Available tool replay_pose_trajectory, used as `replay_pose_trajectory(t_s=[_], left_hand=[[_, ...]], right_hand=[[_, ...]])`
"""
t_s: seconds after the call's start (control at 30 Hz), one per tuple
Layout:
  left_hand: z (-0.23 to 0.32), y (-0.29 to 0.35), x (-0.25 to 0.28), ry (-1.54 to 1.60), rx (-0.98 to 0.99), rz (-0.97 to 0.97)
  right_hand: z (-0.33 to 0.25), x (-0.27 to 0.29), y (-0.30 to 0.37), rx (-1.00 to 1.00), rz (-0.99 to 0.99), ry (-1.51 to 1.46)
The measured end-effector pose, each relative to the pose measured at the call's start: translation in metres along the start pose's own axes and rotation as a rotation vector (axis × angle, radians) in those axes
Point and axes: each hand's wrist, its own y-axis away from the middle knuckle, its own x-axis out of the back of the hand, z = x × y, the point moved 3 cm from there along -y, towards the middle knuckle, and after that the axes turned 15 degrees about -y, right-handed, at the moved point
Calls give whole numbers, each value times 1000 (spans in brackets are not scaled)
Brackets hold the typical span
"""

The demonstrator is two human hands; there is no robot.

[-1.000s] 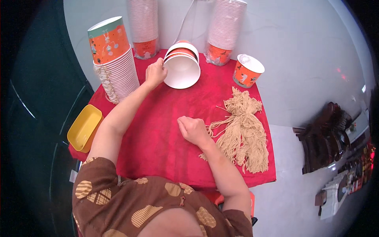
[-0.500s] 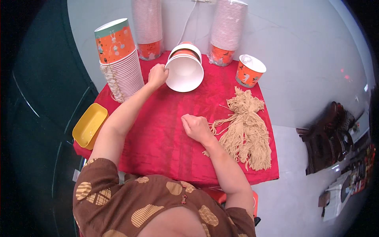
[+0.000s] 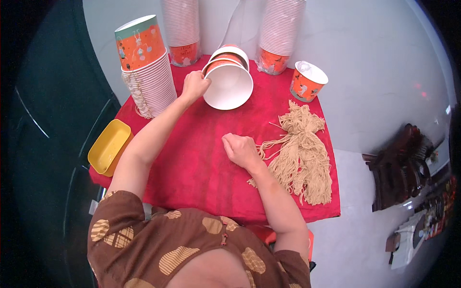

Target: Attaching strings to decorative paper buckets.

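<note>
A paper bucket point(image 3: 229, 90), white inside, lies on its side with its mouth toward me at the far middle of the table. My left hand point(image 3: 195, 85) is closed on its left rim. Behind it, other orange buckets point(image 3: 233, 50) with white rims lie partly hidden. Closer to me, my right hand point(image 3: 240, 149) is curled shut just above the cloth; whatever its fingers hold, if anything, is hidden. Right beside that hand spreads a bundle of beige cords point(image 3: 302, 163), some loose strands reaching toward the wrist.
At the left stand a tall stack of nested buckets point(image 3: 150, 89) and a yellow tray point(image 3: 109, 146). Two wrapped bucket stacks point(image 3: 181, 29) point(image 3: 281, 31) rise along the back by the wall. A single orange bucket point(image 3: 307, 86) stands far right on the red cloth point(image 3: 192, 177).
The front bucket, with my left hand on its rim, has shifted slightly right and tilted, and more of the buckets behind shows. My right hand has barely moved. The view has shifted slightly.
</note>
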Motion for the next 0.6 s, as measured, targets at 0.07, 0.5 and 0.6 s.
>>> replay_pose_trajectory(t_s=[0.07, 0.5, 0.6], left_hand=[[0, 0, 0, 82, -19, 27], [13, 12, 5, 26, 181, -48], [10, 13, 15, -16, 131, 46]], right_hand=[[1, 0, 0, 3, -7, 13], [-1, 2, 2, -29, -9, 9], [-2, 1, 1, -18, -14, 3]])
